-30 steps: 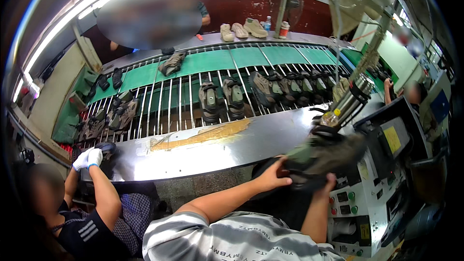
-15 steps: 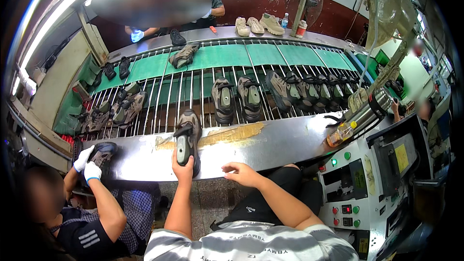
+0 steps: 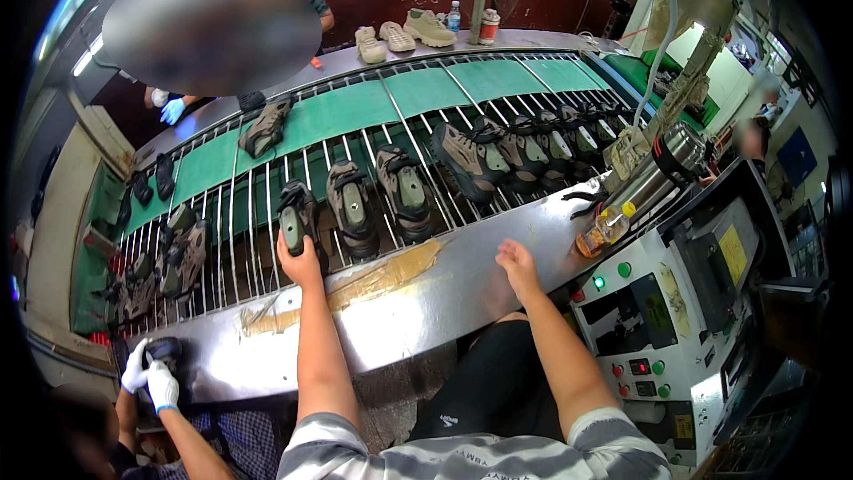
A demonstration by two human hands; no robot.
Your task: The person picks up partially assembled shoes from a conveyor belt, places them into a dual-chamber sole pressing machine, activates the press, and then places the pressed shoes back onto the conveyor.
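Note:
My left hand [image 3: 300, 260] grips the heel end of a brown and black shoe [image 3: 298, 202] with a green shoe last [image 3: 294, 236] inside it. The shoe is over the metal rods, toe pointing away from me. Just right of it are two similar shoes, the nearer one [image 3: 352, 206] and one beyond it [image 3: 404, 191], each with a green last showing at its heel. My right hand [image 3: 517, 264] hovers above the metal ledge [image 3: 462, 289], holding nothing, its fingers loosely bent and partly apart.
More shoes [image 3: 471, 160] stand in a row farther right. A steel flask [image 3: 662, 164] and a yellow-capped bottle [image 3: 606, 229] are by the control panel [image 3: 626, 302]. At left, a co-worker's gloved hands [image 3: 155, 378] hold a shoe. A green belt [image 3: 355, 102] runs behind the rods.
My left hand has carried the shoe forward from the ledge to the rods, beside the other two. My right hand has moved right, away from it. The view has shifted.

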